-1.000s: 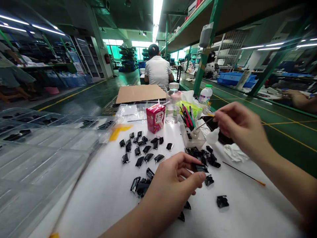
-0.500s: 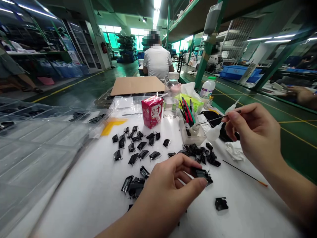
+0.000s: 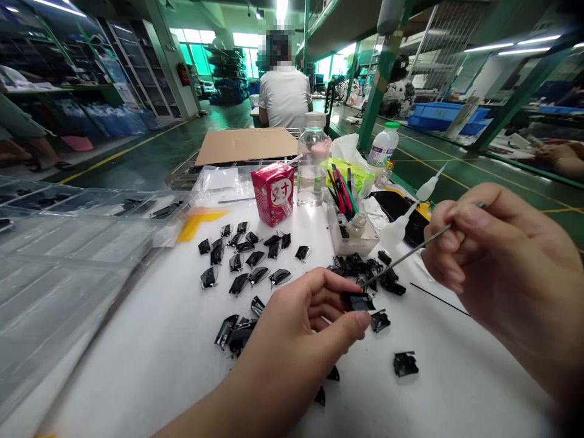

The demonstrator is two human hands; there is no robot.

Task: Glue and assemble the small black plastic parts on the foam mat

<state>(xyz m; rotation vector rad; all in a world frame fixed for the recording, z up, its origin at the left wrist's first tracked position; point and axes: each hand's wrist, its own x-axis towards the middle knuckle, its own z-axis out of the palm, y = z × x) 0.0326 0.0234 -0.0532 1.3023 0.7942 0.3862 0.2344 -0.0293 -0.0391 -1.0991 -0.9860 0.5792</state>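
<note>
Between thumb and fingers, my left hand (image 3: pixel 310 328) pinches a small glossy black plastic part (image 3: pixel 359 301) above the white table. My right hand (image 3: pixel 497 255) is closed on a thin dark rod (image 3: pixel 420 245), slanting down to the left. Its tip is at the upper edge of the held part; whether it touches cannot be made out. Loose black parts (image 3: pixel 406 364) lie to the right of my left hand, and a heap of black pieces (image 3: pixel 356 266) sits just beyond it. Further left, several black parts with thin clear curved edges (image 3: pixel 258 275) are spread out.
A clear compartment tray (image 3: pixel 82 261) covers the left side. Behind stand a red drink carton (image 3: pixel 272 194), a water bottle (image 3: pixel 312 170) and a small box of tools (image 3: pixel 353 234). A thin black stick (image 3: pixel 438 298) lies at right. A person in white (image 3: pixel 285 94) sits ahead.
My right hand has brought the rod's tip down from the small bottle in the tool box to the part in my left hand. The view has shifted slightly.
</note>
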